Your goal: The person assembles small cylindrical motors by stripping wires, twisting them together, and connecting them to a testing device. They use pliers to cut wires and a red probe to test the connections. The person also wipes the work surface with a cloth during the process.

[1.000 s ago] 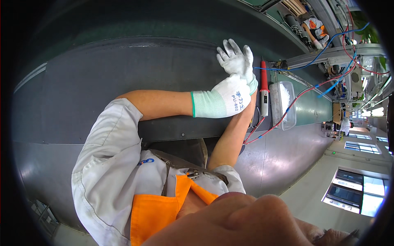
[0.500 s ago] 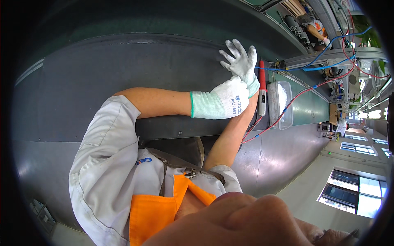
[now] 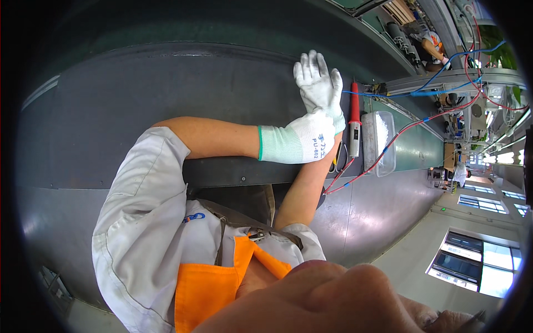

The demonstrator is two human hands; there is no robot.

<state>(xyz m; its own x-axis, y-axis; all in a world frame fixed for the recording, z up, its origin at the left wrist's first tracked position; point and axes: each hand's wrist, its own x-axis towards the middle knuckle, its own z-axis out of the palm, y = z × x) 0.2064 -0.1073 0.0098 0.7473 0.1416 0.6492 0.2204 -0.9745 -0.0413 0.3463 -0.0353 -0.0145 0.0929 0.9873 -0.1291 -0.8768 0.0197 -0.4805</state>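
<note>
Both of my hands wear white work gloves with pale green knit cuffs. My left hand [image 3: 316,133] reaches across from the left and is closed around my right wrist, gripping the cuff of the right glove [image 3: 339,122]. Its fingertips are mostly hidden. My right hand [image 3: 319,86] is raised above the dark bench with the palm in view. The fingers are stretched out and nearly straight, the thumb apart to the right, and nothing is in them. Close to its right lies a red and white handheld tool [image 3: 355,114] that looks like an electric screwdriver.
A clear plastic box [image 3: 380,143] with white contents stands right of the tool. Red and blue cables [image 3: 411,126] cross over it. The dark grey bench top [image 3: 166,89] spreads to the left. Metal framing [image 3: 427,83] rises at the right; another person [image 3: 433,44] is behind it.
My right hand has turned slightly and shifted left, its spread fingers drawing closer together. My left hand keeps its grip at the wrist and has moved down a little.
</note>
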